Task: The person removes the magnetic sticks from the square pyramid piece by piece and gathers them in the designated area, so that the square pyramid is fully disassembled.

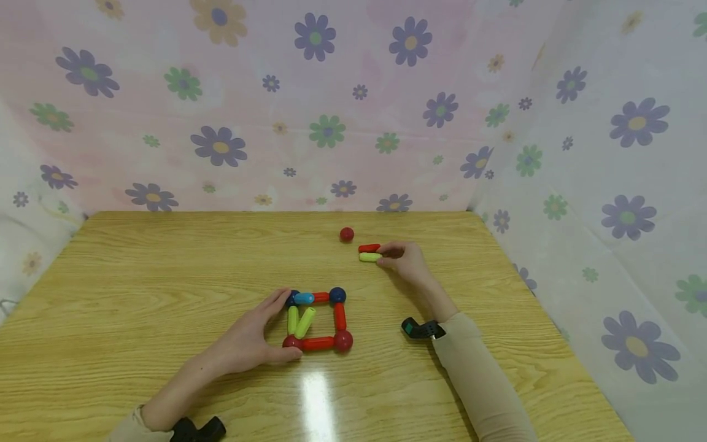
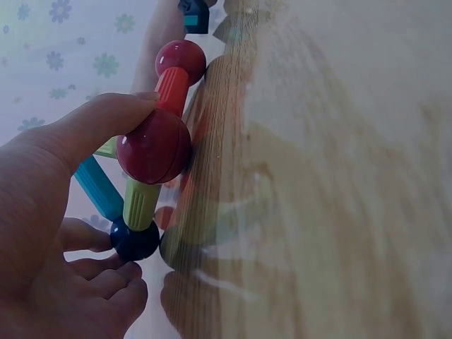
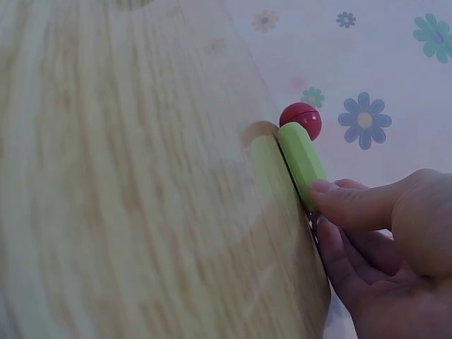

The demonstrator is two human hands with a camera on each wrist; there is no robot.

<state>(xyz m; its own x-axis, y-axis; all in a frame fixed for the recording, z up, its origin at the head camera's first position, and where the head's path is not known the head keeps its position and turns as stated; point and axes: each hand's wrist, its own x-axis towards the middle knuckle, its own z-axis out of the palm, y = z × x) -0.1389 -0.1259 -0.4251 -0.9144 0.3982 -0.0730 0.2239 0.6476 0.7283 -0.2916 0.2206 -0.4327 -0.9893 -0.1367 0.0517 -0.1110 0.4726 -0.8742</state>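
On the table lies a square of magnetic rods and balls, with red rods (image 1: 318, 344) and a yellow-green rod (image 2: 142, 205) as sides. Its corners are two dark blue balls (image 1: 337, 296) and two red balls (image 1: 343, 341). A blue rod (image 2: 98, 187) and a second yellow-green rod (image 1: 305, 323) rise from the left corners. My left hand (image 1: 251, 337) holds the square's left side, thumb at the near red ball, fingers at the far blue ball. At the back right, my right hand (image 1: 405, 261) pinches the end of a loose yellow-green rod (image 3: 302, 162), beside a loose red rod (image 1: 369, 248).
A loose red ball (image 1: 347, 234) sits farther back, left of the loose rods. The wooden table (image 1: 166, 264) ends at a flower-patterned cloth (image 1: 265, 110) behind and at the right. Black camera mounts (image 1: 422, 329) are strapped to both wrists.
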